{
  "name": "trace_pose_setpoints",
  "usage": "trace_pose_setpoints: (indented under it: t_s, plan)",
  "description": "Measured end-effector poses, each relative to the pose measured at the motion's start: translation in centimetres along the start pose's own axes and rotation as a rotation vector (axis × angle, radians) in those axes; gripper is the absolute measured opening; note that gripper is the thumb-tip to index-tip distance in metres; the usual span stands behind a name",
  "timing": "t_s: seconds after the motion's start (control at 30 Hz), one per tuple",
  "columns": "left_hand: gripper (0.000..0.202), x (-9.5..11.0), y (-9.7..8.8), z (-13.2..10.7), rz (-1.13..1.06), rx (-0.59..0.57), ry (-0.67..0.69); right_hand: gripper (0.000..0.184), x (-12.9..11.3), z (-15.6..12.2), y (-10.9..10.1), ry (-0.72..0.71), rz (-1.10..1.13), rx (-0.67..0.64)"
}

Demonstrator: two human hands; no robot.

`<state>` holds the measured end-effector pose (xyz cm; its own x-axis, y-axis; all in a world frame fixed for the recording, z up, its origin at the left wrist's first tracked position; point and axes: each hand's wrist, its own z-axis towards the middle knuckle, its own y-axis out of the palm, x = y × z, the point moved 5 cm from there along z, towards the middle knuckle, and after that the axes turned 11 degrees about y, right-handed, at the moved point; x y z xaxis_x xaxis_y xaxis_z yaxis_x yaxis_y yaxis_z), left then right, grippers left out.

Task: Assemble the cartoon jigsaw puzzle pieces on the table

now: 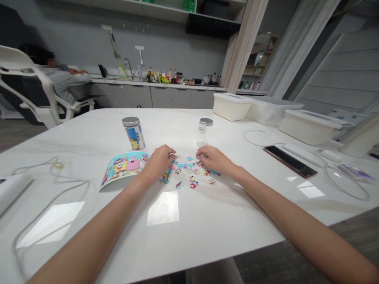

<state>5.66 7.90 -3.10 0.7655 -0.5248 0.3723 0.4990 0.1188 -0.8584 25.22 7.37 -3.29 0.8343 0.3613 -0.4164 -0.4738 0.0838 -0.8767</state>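
Observation:
Loose jigsaw puzzle pieces (186, 170) in bright colours lie scattered on the white table (183, 221). My left hand (160, 161) rests at their left side, with its fingertips curled down among the pieces. My right hand (213, 159) is at their right side, with its fingers bent over the pieces near it. Left of the pieces lies a curled cartoon picture card (122, 168), close to my left hand. Behind my hands stand a lidded jar with a blue cartoon label (134, 133) and a clear lidded jar (204, 132). My fingers hide whatever lies beneath them.
A black phone (290, 161) and white cables lie on the right of the table. White lidded storage boxes (232, 106) line the far edge. A white device (12, 189) sits at the left edge. Beyond the table, a seated person (60, 81) is at a counter.

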Motion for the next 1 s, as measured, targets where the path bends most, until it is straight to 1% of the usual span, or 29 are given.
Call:
trace_pose_setpoints:
  t_s: [0.1,0.23,0.47,0.6,0.73,0.87,0.93,1.0]
  plan:
    - [0.026,0.1,0.2,-0.1,0.049,-0.045,0.036,0.022,-0.3,-0.1,0.0,0.001,-0.015,-0.018]
    - [0.022,0.5,0.5,0.1,0.075,-0.110,0.117,0.023,-0.3,-0.1,0.0,-0.001,-0.026,-0.016]
    - [0.026,0.8,0.9,0.3,0.237,-0.129,0.236,0.023,-0.4,-0.1,0.0,-0.025,-0.021,-0.022]
    - [0.031,0.7,0.8,0.3,0.266,-0.114,0.217,0.021,-0.2,-0.1,0.0,-0.014,-0.014,-0.006]
    - [0.028,0.7,0.8,0.3,0.251,-0.126,0.192,0.021,-0.1,-0.1,0.0,-0.014,0.008,0.004]
    - [0.029,0.7,0.3,0.1,0.269,-0.105,0.177,0.021,-0.1,-0.2,0.0,-0.023,0.018,0.003]
    - [0.029,0.9,-0.1,-0.2,0.334,-0.127,0.178,0.021,0.0,-0.2,-0.1,-0.013,0.031,0.005]
    - [0.027,1.4,-0.4,-0.6,0.400,-0.176,0.205,0.023,0.1,-0.2,-0.2,0.010,0.050,0.009]
